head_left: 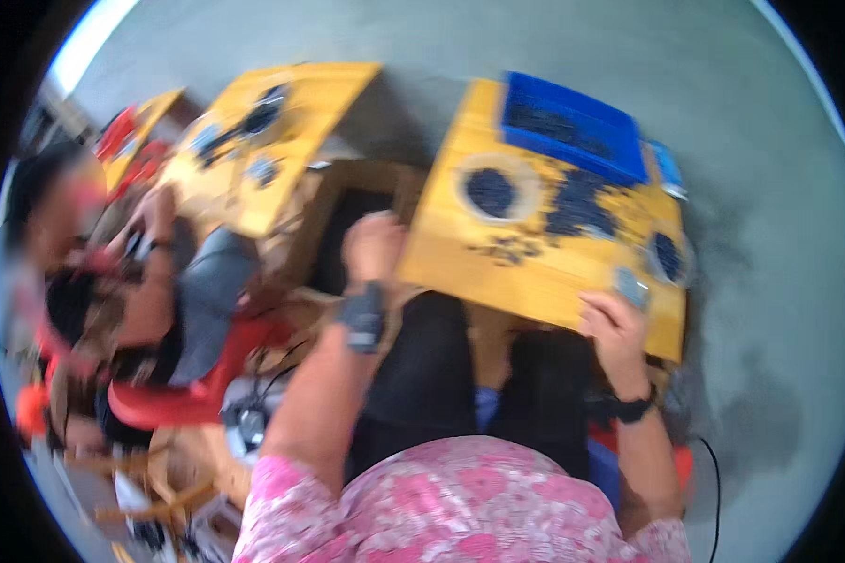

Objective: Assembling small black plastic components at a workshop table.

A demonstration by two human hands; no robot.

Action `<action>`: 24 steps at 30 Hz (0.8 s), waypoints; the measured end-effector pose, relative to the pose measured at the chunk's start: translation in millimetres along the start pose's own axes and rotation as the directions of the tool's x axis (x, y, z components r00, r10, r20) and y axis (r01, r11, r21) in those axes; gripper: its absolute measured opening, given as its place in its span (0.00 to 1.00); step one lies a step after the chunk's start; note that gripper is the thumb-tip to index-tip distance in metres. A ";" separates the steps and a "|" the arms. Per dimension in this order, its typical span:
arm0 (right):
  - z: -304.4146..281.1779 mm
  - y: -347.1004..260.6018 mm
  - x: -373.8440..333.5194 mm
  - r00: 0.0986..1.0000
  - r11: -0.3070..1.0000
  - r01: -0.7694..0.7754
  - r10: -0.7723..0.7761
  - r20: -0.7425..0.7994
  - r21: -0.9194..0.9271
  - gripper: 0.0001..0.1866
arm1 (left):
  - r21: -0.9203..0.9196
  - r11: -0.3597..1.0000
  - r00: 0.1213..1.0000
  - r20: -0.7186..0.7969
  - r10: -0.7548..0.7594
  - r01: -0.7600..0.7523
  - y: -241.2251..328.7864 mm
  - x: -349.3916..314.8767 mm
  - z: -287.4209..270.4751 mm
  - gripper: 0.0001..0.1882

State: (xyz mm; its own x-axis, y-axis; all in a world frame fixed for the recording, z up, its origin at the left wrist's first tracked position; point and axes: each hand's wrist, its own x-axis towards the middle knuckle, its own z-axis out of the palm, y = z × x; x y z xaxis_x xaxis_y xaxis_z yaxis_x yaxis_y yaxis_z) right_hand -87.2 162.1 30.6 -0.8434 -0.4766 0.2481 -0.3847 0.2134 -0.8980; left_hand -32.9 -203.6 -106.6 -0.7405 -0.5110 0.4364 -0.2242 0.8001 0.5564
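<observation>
Pink-and-white floral shirt (483, 502), nearest. Left hand (374, 249), folded near brown cardboard carton (380, 175); grip blurred, cannot tell. Right hand (617, 336), fingers bent at small grey-blue piece (630, 288); pinch uncertain. Small dark pieces (577, 205), heaped on yellow wooden bench (446, 253) beside blue plastic tray (573, 158). Step, apparently: piece-handling; next move likely calls for a steady pinch.

Looking like a workshop to me: ahead of the right hand (618, 333), a yellow surface (441, 249) is carrying a blue tray (573, 161) and loads of small dark pieces (580, 202). Near the left hand (374, 249) an open cardboard box (371, 175) is sitting, and farther left a co-worker (150, 310) is sitting by another surface (333, 103).
</observation>
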 end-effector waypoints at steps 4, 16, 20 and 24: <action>-26.5 18.1 18.6 0.980 1.000 -0.004 0.001 -0.200 -0.017 0.07 | 0.097 0.983 0.959 -0.222 0.177 -0.158 -110.0 -38.8 8.7 0.05; -112.5 89.6 30.4 0.939 0.895 -0.211 0.074 -0.335 -0.393 0.06 | -0.895 -0.085 0.535 0.335 -0.775 0.437 -117.7 -6.4 -9.5 0.24; -104.5 105.9 41.3 0.997 0.669 -0.073 0.067 -0.038 -0.740 0.07 | -0.865 -0.025 0.561 0.346 -0.752 0.500 -85.3 0.7 -15.3 0.24; -96.1 110.0 53.2 0.994 0.703 -0.063 0.110 0.021 -0.708 0.05 | -0.858 -0.001 0.651 0.389 -0.652 0.513 -39.5 1.2 -19.1 0.23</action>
State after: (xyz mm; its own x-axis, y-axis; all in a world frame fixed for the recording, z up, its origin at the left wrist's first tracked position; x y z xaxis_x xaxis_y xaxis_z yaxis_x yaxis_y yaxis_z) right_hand -210.4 242.2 -20.1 -0.8726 -0.4677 0.1406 -0.4830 0.7840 -0.3900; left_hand -12.9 -241.9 -114.5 -0.5823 -0.7317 -0.3543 0.1638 -0.5324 0.8305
